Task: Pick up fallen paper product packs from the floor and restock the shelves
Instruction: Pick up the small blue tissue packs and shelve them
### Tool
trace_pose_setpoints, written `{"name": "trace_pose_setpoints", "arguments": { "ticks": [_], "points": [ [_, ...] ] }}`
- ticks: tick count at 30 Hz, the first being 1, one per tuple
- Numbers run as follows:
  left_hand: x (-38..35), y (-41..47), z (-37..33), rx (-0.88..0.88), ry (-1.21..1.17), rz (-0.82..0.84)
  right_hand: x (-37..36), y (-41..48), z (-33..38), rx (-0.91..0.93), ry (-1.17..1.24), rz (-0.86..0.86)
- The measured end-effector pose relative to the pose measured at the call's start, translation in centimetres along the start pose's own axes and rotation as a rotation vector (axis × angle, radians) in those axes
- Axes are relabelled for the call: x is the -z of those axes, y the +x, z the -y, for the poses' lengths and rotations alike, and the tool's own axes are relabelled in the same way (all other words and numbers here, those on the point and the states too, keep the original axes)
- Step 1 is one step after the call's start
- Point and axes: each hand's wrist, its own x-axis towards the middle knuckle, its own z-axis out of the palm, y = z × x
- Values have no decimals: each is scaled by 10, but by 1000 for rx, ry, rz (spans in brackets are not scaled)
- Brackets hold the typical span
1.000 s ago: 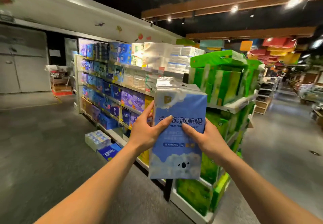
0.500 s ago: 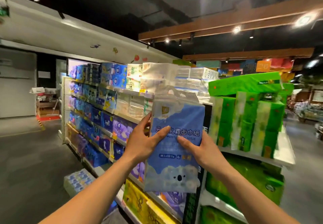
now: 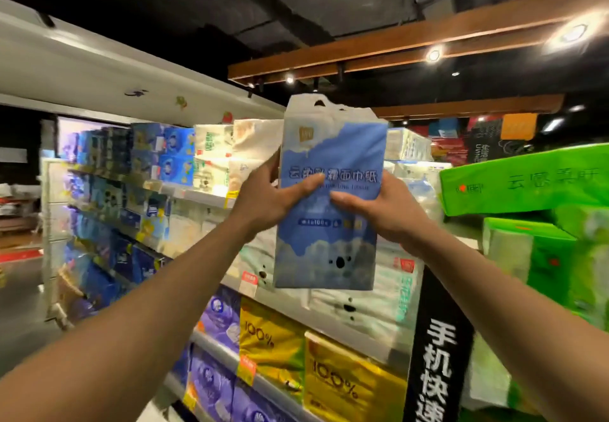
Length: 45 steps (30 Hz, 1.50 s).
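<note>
Tissue pack [image 3: 333, 224] print blurred; covers shelves [image 3: 197, 192] behind.

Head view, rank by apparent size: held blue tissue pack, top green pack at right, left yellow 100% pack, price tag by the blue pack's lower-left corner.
1. blue tissue pack, nearest the camera, which inflates it
2. top green pack, cut by the frame edge
3. left yellow 100% pack
4. price tag

White packs [image 3: 362, 309] fill the shelf [image 3: 283, 303]; green packs [image 3: 527, 184] crowd the right.
</note>
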Motion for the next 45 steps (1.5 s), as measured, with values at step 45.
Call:
{"name": "trace_pose_setpoints", "arguments": {
  "ticks": [45],
  "points": [
    [-85, 353, 294, -707, 426, 93, -98, 269, -249, -349, -660, -384]
  ]
}}
